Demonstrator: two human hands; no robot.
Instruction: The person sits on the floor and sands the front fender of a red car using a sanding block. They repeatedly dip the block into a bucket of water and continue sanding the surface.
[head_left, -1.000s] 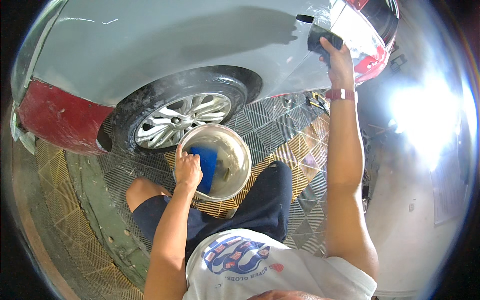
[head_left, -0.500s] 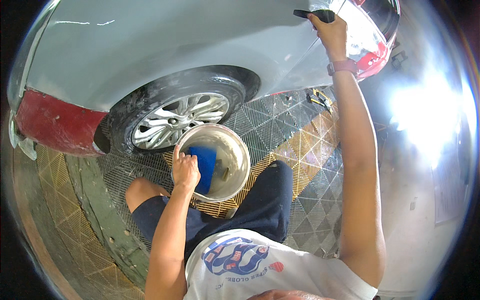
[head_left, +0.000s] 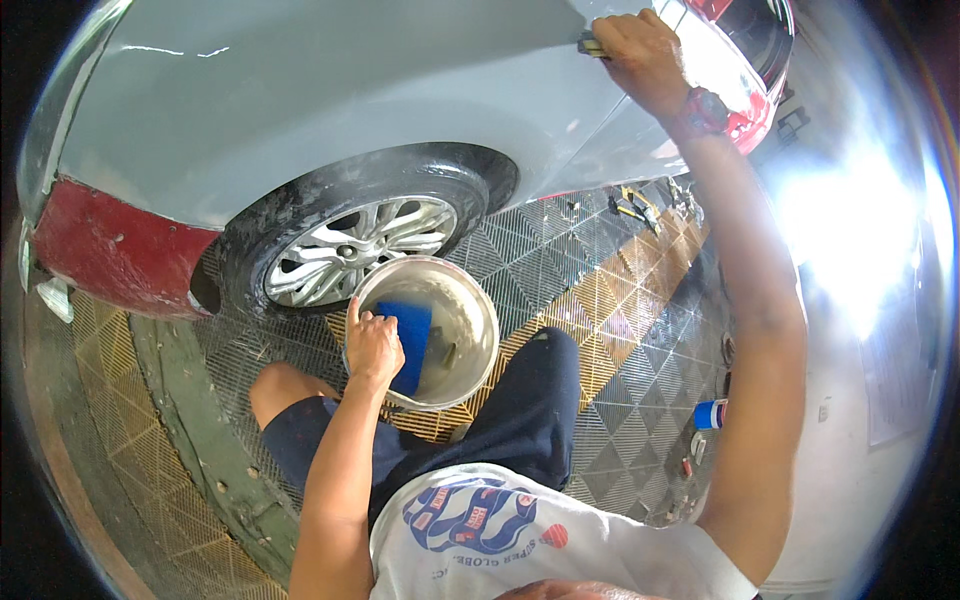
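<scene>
A grey-primed car body panel [head_left: 380, 90] fills the upper part of the view, above a dark tyre with a silver alloy wheel [head_left: 345, 250]. Far up on the right, my right hand [head_left: 640, 58] is closed around a dark sanding pad [head_left: 590, 44] against the panel; only one end of the pad shows. My left hand [head_left: 374, 345] grips the near left rim of a round whitish bucket [head_left: 489, 320], one finger lying along the edge. Inside that bucket a blue flat piece [head_left: 413, 335] stands beside my hand, with a small dull object [head_left: 449, 356] near it.
The bucket stands between my legs, close to the wheel. Yellow-and-black tools [head_left: 636, 208] lie on the grid-tiled floor [head_left: 630, 400] under the car. A blue can [head_left: 710, 414] and small items lie by my right arm. A bright lamp glares at right.
My right hand has turned over and shifted slightly down the panel with the pad, its elbow swinging outward to the right. My left hand stays on the bucket rim.
</scene>
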